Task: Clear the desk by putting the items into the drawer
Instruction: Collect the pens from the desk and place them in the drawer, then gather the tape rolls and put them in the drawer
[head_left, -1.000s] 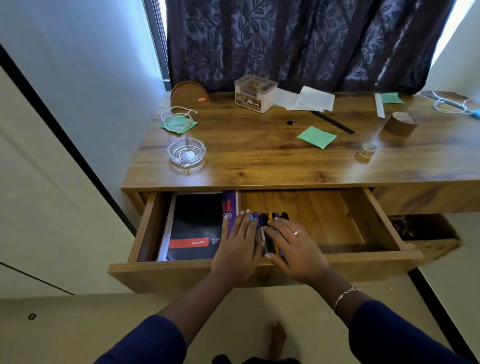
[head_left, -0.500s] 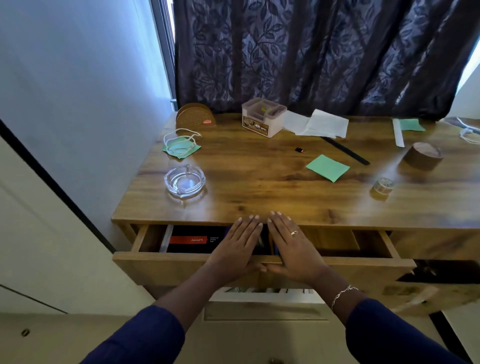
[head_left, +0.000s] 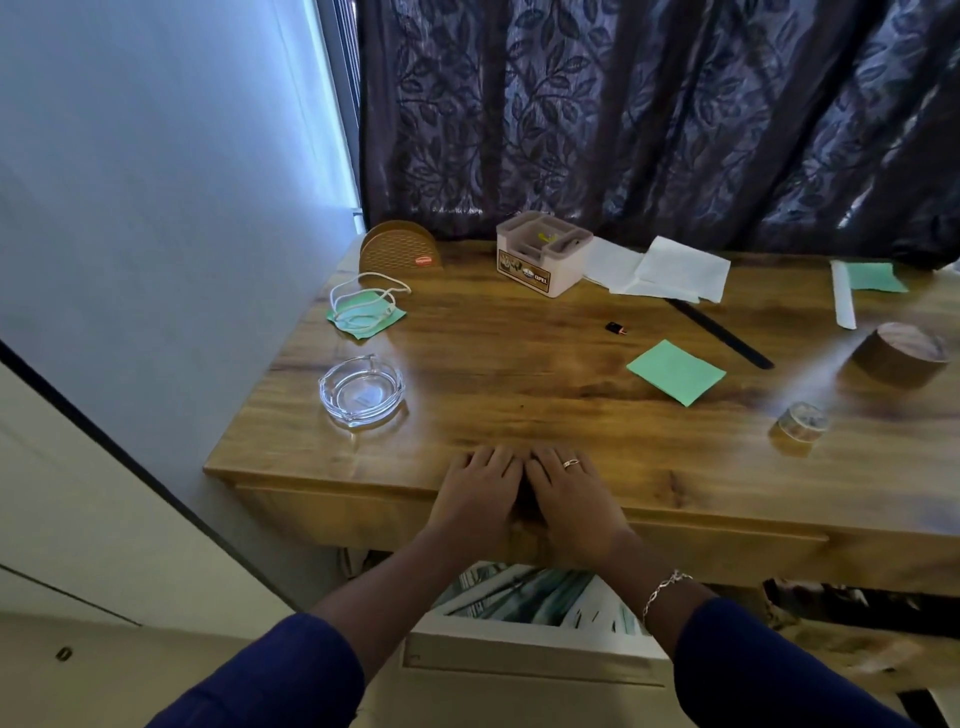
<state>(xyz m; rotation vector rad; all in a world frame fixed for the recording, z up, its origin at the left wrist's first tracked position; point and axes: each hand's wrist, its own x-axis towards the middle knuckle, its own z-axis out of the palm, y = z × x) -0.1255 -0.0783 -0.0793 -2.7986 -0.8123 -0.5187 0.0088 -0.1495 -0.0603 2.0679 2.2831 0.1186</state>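
Note:
The wooden desk (head_left: 519, 374) has its drawer (head_left: 337, 512) pushed in flush under the top. My left hand (head_left: 475, 499) and my right hand (head_left: 571, 499) lie flat side by side against the drawer front, fingertips curled over the desk edge, holding nothing. On the desk lie a glass ashtray (head_left: 361, 389), a face mask (head_left: 363, 306), a green note (head_left: 675, 371), an organizer box (head_left: 543, 254), white papers (head_left: 670, 270), a black ruler (head_left: 722, 335), a small black item (head_left: 616, 328), a brown tape roll (head_left: 904, 353) and a small clear tape roll (head_left: 800, 421).
A brown curved holder (head_left: 400, 252) stands at the back left corner. A second green note (head_left: 872, 275) and a white strip (head_left: 842, 301) lie at the far right. A dark curtain (head_left: 649, 114) hangs behind, a wall (head_left: 156, 208) on the left. A white container (head_left: 530, 597) sits below the drawer.
Both hands pushed the drawer from wide open to fully in; the notebook and pens inside are now hidden. The view has tilted up over the desk.

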